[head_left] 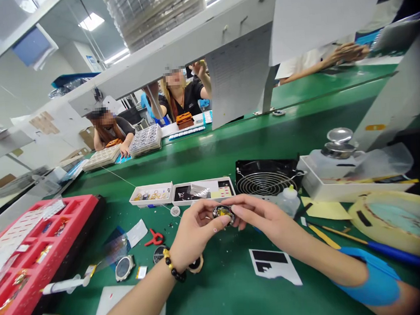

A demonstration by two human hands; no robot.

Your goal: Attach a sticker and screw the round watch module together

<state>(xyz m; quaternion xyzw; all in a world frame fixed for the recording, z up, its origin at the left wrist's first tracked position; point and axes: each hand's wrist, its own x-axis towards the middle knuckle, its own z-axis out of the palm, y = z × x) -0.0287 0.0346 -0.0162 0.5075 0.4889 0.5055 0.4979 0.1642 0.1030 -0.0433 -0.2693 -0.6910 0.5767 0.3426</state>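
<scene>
Where two bare hands meet over the green workbench [219, 291], a person pinches a round watch-like part [223, 213] between them, its dark rim circling a yellowish interior. The left hand [196, 228], with a black-and-gold beaded bracelet [173, 265] at the wrist, is curled narrowly around one side of the part. The right hand [260, 217] closes just as narrowly on the opposite side, and a blue sleeve [368, 281] covers part of that forearm.

Counting from the part, with the far side of the bench at 12 o'clock, two open white boxes [150, 194] sit side by side at 12. A black fan with a wire guard [265, 178] stands at about 1 o'clock, and a metal-topped pump bottle [338, 143] stands in a white tray [342, 191] at 2. A small plastic squeeze bottle [288, 201] lies just past the right hand at 3, with yellow paper [325, 210] beyond it. A blue-handled tool [396, 255] rests at 4, and a black-and-white paper cutout [275, 265] at 5. At 8 o'clock are a small red-handled tool [154, 237] and a round watch case [124, 268], while a red tray [40, 251] fills 9 o'clock. Two co-workers [176, 90] sit across the bench at 11.
</scene>
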